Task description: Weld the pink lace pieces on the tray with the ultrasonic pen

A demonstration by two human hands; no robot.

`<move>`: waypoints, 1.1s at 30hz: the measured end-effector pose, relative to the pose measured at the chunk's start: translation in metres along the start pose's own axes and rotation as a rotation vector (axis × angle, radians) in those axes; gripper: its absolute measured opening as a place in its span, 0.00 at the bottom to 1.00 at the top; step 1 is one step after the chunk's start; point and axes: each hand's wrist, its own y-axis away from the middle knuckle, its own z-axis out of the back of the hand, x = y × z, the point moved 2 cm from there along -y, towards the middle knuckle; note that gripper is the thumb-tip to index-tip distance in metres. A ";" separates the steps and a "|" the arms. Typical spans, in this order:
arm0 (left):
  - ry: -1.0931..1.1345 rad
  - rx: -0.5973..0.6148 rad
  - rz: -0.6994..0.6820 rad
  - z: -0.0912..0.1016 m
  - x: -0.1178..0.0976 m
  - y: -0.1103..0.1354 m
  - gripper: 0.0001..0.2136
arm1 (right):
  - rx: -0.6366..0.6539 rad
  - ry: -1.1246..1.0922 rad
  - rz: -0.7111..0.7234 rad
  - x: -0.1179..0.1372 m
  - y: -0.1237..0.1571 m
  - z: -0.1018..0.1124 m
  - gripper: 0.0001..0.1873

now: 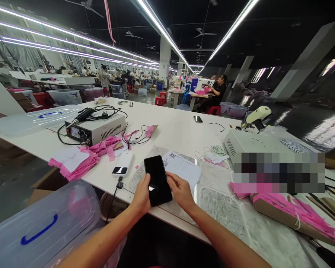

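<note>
A black smartphone (158, 182) with a dark screen is held over the table's near edge. My left hand (141, 192) grips its left side, thumb along the edge and fingers behind. At the right edge, my right hand (182, 190) pinches the phone between thumb and bent fingers. Under and behind it lie printed sheets (184, 169) with QR codes, on a marble-patterned mat (222, 208). A white power bank (124, 163) with a cable plugged in rests left of the phone.
On the left stand a grey control box (100, 128), pink fabric strips (80, 163) and a lidded clear bin (44, 227). A second box (257, 143), a tape dispenser (257, 117) and a pink fabric bundle (296, 214) are at right. People sew farther back.
</note>
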 end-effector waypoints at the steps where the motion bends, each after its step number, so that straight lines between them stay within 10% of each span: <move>1: 0.011 -0.001 0.042 0.002 -0.004 -0.002 0.09 | 0.013 0.086 0.026 -0.005 -0.003 0.003 0.19; 8: -0.019 -0.096 0.271 0.018 -0.029 -0.012 0.15 | 0.186 0.302 0.152 -0.036 -0.017 0.054 0.13; 14: 0.100 0.083 0.378 0.018 -0.014 -0.006 0.18 | 0.229 0.310 0.151 -0.041 -0.013 0.088 0.10; 21: 0.079 0.156 0.330 0.000 -0.003 -0.003 0.18 | 0.313 -0.233 -0.183 -0.003 0.003 0.028 0.38; 30: -0.005 0.180 0.174 0.001 -0.004 0.006 0.15 | 0.143 -0.261 -0.379 0.004 -0.003 -0.003 0.15; 33: 0.016 0.187 0.191 0.001 -0.004 0.007 0.15 | 0.162 -0.300 -0.454 0.002 -0.011 0.005 0.24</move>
